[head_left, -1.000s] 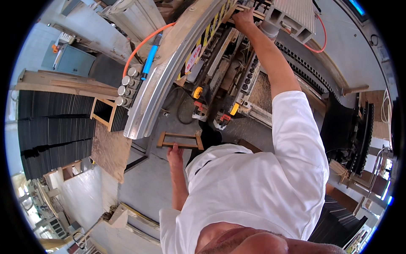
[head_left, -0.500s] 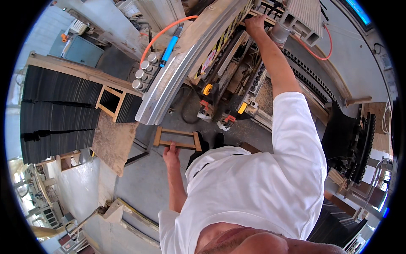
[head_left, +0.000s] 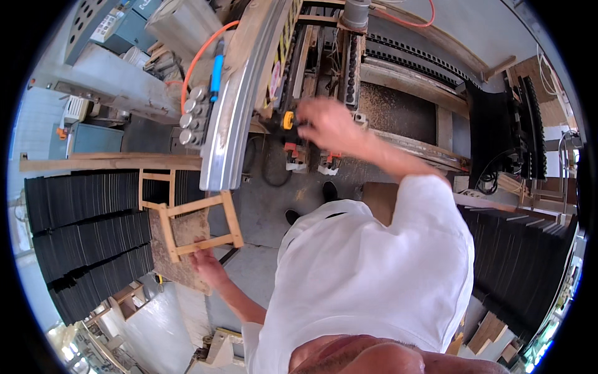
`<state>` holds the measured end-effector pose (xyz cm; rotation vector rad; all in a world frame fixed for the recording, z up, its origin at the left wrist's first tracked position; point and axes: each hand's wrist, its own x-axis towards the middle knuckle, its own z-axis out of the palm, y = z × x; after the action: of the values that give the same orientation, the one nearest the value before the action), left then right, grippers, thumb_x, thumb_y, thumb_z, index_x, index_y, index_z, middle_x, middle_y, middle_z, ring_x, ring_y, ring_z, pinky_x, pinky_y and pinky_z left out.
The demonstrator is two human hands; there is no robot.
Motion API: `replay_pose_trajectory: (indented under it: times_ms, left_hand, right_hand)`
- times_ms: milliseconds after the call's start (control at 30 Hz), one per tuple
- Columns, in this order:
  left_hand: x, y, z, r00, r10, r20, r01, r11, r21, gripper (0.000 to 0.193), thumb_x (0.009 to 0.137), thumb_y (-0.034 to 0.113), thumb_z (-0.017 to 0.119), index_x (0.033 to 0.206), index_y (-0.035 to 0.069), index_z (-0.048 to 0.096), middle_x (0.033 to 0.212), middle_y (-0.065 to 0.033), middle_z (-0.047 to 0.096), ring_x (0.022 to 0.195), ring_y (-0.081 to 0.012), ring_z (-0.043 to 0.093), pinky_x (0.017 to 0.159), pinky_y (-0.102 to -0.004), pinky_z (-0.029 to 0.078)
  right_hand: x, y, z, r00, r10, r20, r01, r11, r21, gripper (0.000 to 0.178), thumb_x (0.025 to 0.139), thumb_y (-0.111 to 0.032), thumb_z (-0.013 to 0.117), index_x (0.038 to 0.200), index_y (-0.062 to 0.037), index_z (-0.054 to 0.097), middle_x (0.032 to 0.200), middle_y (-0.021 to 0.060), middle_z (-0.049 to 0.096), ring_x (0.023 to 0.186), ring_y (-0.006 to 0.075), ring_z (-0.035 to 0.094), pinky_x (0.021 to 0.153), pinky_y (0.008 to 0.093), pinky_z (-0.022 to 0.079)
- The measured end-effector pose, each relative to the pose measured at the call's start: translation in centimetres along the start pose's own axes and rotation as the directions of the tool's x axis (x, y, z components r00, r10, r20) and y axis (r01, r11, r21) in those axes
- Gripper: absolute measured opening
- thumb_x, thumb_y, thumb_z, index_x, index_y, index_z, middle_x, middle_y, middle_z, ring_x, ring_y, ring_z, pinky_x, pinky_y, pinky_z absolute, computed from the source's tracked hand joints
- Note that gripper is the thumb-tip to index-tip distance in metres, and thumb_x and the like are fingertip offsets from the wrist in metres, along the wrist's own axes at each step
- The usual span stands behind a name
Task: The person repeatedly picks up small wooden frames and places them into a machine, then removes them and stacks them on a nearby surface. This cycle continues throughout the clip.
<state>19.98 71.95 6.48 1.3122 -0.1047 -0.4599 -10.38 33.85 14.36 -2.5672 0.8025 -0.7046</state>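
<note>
My left hand (head_left: 209,267) is closed on the near bar of a rectangular wooden frame (head_left: 232,218). The frame is tilted and held above a particle board (head_left: 180,274), left of my body. Over the near end of the machine is my right hand (head_left: 330,126), smeared by motion, so its finger pose is unclear. Beside its fingertips sits a yellow knob (head_left: 288,120), and I cannot tell whether they touch. A wooden strip (head_left: 319,19) lies across the machine's rails at the far end, next to a metal cylinder (head_left: 355,15).
Stacks of thin black sheets stand left (head_left: 81,199) and right (head_left: 517,268). Another wooden frame (head_left: 172,187) rests against the left stack. A long metal beam (head_left: 219,149) crosses between it and the machine, with a blue tool (head_left: 216,78) and an orange hose (head_left: 194,55) alongside.
My right hand has come back from the machine's far end to its near end. My left hand has carried the wooden frame leftward and tilted it. The head view has turned.
</note>
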Motion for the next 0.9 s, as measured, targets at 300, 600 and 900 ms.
replay_pose_trajectory:
  times_ms: [300,600,900]
  left_hand:
    - [18.6,5.9,-10.5,0.996,-0.067,0.057,0.075,0.986,-0.151,0.020,0.094,0.008,0.058,0.113,0.004,0.055,0.106,-0.0074,0.062,0.098,-0.0214,0.059,0.089,-0.0384,0.050]
    - [31.4,3.6,-9.2,0.984,-0.177,-0.038,0.178,0.983,0.033,0.036,0.095,0.016,0.059,0.121,-0.008,0.050,0.110,-0.0151,0.061,0.101,-0.0267,0.060,0.092,-0.0415,0.052]
    - [29.7,2.9,-5.5,0.927,0.351,0.134,-0.216,0.208,0.954,0.038,0.085,0.033,0.073,0.089,-0.004,0.068,0.078,-0.0179,0.068,0.074,-0.0266,0.067,0.061,-0.0351,0.053]
  right_hand:
    - [-16.9,-4.9,18.4,0.726,0.377,0.575,-0.541,0.829,0.139,0.028,0.076,-0.023,0.070,0.094,-0.0012,0.065,0.092,0.0175,0.066,0.092,0.0361,0.064,0.079,0.0438,0.052]
    - [-32.4,-0.8,25.4,0.437,0.685,0.583,-0.773,0.617,-0.146,0.017,0.074,-0.019,0.075,0.078,-0.0033,0.071,0.075,0.0132,0.070,0.071,0.0231,0.067,0.067,0.0362,0.051]
    - [-40.9,-0.9,26.1,0.384,0.721,0.576,-0.849,0.521,-0.087,0.018,0.079,-0.028,0.070,0.083,-0.0110,0.074,0.079,0.0102,0.069,0.072,0.0251,0.066,0.065,0.0370,0.053]
